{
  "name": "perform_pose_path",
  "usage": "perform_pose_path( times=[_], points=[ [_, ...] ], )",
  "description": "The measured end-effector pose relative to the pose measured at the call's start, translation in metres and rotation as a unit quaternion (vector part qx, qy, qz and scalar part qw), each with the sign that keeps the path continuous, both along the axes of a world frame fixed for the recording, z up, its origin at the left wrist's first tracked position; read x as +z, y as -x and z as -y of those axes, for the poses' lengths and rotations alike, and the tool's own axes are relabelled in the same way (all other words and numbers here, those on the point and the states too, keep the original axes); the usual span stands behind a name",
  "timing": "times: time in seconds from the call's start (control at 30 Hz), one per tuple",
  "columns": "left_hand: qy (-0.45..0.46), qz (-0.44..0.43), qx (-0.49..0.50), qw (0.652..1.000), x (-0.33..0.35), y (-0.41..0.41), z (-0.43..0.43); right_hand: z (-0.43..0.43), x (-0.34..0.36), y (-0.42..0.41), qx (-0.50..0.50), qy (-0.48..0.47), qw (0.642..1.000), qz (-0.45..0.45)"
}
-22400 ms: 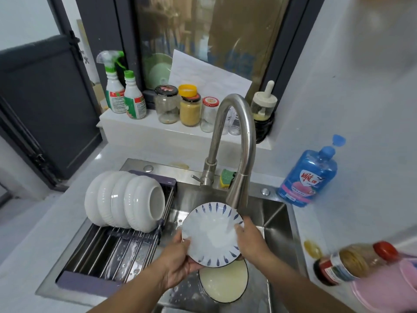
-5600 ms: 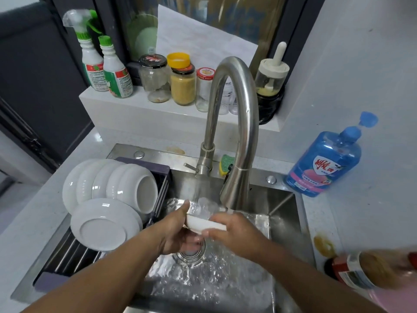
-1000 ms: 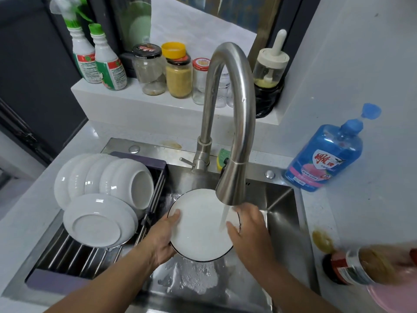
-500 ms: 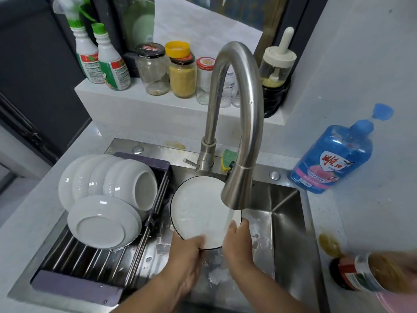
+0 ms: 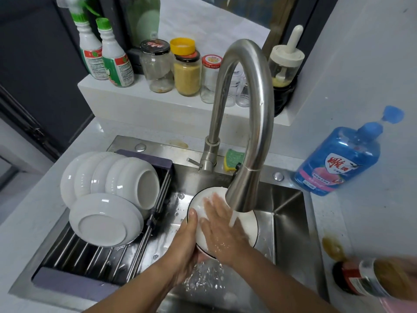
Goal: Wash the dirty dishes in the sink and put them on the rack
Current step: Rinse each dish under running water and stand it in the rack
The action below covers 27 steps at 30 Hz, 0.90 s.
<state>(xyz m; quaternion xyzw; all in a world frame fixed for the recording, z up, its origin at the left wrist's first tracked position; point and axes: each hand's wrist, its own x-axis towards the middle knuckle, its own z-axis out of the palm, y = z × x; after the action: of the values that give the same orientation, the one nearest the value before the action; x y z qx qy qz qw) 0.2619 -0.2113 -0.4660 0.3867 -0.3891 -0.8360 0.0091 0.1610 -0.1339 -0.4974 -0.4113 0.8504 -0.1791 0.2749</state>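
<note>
A white plate with a dark rim (image 5: pixel 250 224) is held tilted in the steel sink (image 5: pixel 286 213) under the running faucet (image 5: pixel 248 123). My left hand (image 5: pixel 187 242) grips its left edge, thumb on the face. My right hand (image 5: pixel 222 229) lies flat on the plate's face with fingers spread, water running over it. On the rack (image 5: pixel 94 258) at the sink's left stand several white bowls (image 5: pixel 112 177), with a white plate (image 5: pixel 103 220) leaning in front of them.
A blue soap bottle (image 5: pixel 340 161) stands on the counter at right, a sauce bottle (image 5: pixel 370 281) lies at the lower right. A green sponge (image 5: pixel 233 159) sits behind the faucet. Jars (image 5: pixel 187 71) and spray bottles (image 5: pixel 101 50) line the back ledge.
My right hand has moved from the plate's lower rim up onto its face. My left hand has shifted from the bottom to the left edge. The plate sits lower and to the right.
</note>
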Motion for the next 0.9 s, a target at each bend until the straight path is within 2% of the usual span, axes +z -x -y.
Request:
perform_pose_path(
  times=[0.17, 0.23, 0.33, 0.4, 0.43, 0.53, 0.63, 0.73, 0.83, 0.9],
  points=[
    [0.009, 0.044, -0.019, 0.999, 0.001, 0.003, 0.021, -0.026, 0.029, -0.011, 0.183, 0.081, 0.979, 0.038],
    [0.036, 0.063, -0.030, 0.997, 0.001, 0.002, 0.034, -0.054, 0.028, -0.004, 0.225, 0.087, 0.970, 0.007],
    [0.053, 0.114, -0.072, 0.990, 0.002, 0.001, 0.053, -0.095, 0.019, 0.027, 0.221, 0.079, 0.967, -0.096],
    [0.029, 0.158, -0.098, 0.982, 0.000, 0.002, 0.062, -0.103, 0.018, 0.041, 0.203, 0.063, 0.971, -0.112],
    [0.012, 0.169, -0.104, 0.980, 0.000, 0.002, 0.066, -0.100, 0.025, 0.041, 0.179, 0.074, 0.977, -0.091],
    [-0.052, 0.166, -0.109, 0.979, 0.002, 0.004, 0.076, -0.086, 0.040, 0.034, 0.059, 0.146, 0.985, 0.067],
    [-0.088, 0.141, -0.114, 0.979, 0.009, 0.004, 0.086, -0.074, 0.058, 0.033, -0.058, 0.171, 0.957, 0.225],
    [0.052, 0.115, -0.186, 0.974, 0.016, -0.003, 0.091, -0.067, 0.071, 0.040, -0.129, 0.179, 0.915, 0.339],
    [0.142, 0.007, -0.207, 0.968, 0.032, -0.014, 0.093, -0.065, 0.083, 0.041, -0.156, 0.194, 0.889, 0.384],
    [0.231, -0.041, -0.224, 0.946, 0.031, -0.020, 0.095, -0.067, 0.087, 0.039, -0.172, 0.200, 0.879, 0.397]
  ],
)
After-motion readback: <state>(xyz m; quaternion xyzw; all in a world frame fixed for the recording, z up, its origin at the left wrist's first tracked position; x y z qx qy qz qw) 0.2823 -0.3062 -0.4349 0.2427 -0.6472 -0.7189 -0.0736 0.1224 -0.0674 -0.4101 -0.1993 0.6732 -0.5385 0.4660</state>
